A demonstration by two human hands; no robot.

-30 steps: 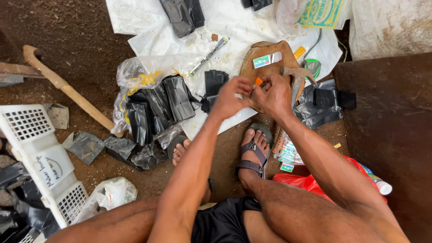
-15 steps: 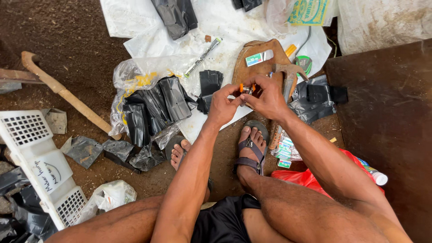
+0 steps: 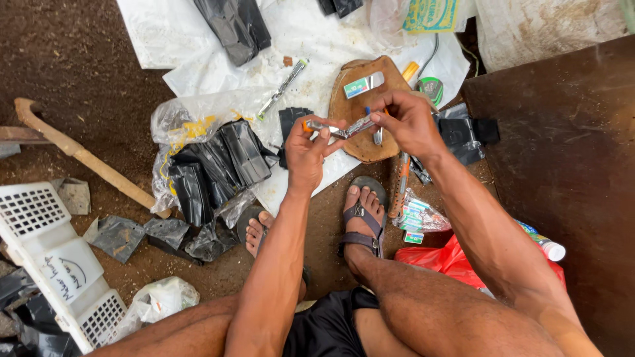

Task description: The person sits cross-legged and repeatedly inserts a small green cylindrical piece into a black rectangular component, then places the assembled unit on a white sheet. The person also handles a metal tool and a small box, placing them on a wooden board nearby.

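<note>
Both my hands hold one slim metal utility knife (image 3: 340, 129) with an orange end, level above the ground in front of my sandalled feet. My left hand (image 3: 307, 155) grips its orange left end between thumb and fingers. My right hand (image 3: 407, 119) pinches its right end from above. Under the knife lies a worn brown wooden board (image 3: 354, 109) with a small green and white packet on it. A second metal cutter (image 3: 283, 86) rests on the white plastic sheet (image 3: 317, 39) behind my hands.
Black plastic bags (image 3: 218, 162) are heaped left of my hands, more at the top. A white plastic crate (image 3: 49, 251) stands at lower left near a wooden handle (image 3: 86, 158). A dark rusty panel (image 3: 562, 165) fills the right. Small packets and a red bag (image 3: 443, 258) lie by my right foot.
My hands have drawn apart and come nearer, so the knife now spans between them. Before, both hands were bunched together over the wooden board.
</note>
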